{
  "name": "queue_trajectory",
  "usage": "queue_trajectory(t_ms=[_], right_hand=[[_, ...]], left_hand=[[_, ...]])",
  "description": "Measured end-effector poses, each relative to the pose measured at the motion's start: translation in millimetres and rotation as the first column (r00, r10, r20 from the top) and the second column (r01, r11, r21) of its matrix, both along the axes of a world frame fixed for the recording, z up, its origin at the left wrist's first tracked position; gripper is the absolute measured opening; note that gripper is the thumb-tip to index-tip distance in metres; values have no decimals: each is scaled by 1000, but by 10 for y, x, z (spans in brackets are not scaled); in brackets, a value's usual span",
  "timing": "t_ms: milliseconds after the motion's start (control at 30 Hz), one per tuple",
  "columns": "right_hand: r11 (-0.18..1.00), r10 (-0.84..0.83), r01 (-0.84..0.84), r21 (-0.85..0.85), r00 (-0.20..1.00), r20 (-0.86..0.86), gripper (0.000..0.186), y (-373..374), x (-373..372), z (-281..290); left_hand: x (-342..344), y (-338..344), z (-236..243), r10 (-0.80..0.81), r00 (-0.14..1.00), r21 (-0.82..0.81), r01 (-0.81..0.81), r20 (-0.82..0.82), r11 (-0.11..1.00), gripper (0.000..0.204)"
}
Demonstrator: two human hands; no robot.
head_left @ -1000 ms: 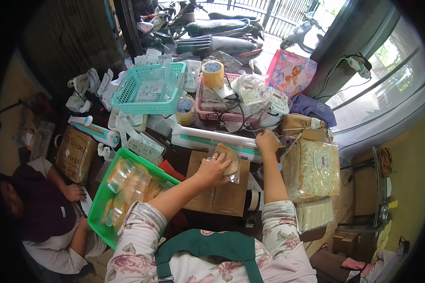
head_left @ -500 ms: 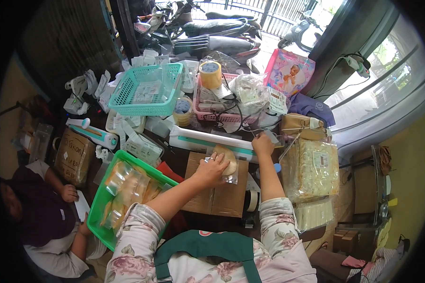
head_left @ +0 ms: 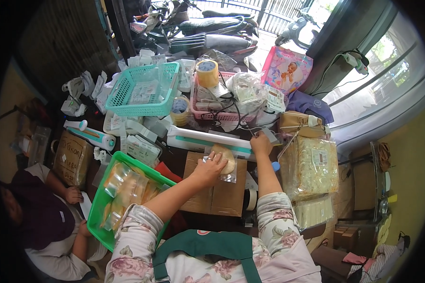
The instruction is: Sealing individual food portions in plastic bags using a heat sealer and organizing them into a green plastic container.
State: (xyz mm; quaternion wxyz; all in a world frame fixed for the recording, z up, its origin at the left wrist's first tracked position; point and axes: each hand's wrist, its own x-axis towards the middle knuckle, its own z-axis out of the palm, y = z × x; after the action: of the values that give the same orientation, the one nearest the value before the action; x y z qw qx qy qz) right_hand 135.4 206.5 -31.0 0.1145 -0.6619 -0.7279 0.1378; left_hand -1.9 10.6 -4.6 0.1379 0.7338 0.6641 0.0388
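1. View drifted slightly left-to-right; little else moved;
2. left hand [head_left: 210, 172] spread flat on pouch [head_left: 229, 166], over box [head_left: 226, 194], by sealer [head_left: 193, 139]; right hand [head_left: 261, 144] curled, grip I can't tell;
3. left slipping could skew pouch.

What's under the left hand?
Under the left hand: a flat, rounded tan piece in a clear bag, over brown cardboard. Whatever the hand covers can't be seen.
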Motion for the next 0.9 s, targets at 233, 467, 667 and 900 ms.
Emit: queue_trajectory(t_ms=[233,467,667,900], right_hand=[[1000,-3,3,-7,1000,-28,26,31,27,-64],[1000,19,-20,16,1000,25,26,-5,23,-47],[997,2,-1,74,1000,-8,25,8,40,-83],[997,11,-10,76,1000,-2,23,-13,8,-60]], left_hand=[[14,9,-5,13,1000,-31,-12,20,999,68],[19,-4,31,17,998,-58,-13,66,998,71],[25,-9,0,15,998,-14,-14,66,1000,68],[12,-5,-55,19,999,-19,-18,45,1000,68]])
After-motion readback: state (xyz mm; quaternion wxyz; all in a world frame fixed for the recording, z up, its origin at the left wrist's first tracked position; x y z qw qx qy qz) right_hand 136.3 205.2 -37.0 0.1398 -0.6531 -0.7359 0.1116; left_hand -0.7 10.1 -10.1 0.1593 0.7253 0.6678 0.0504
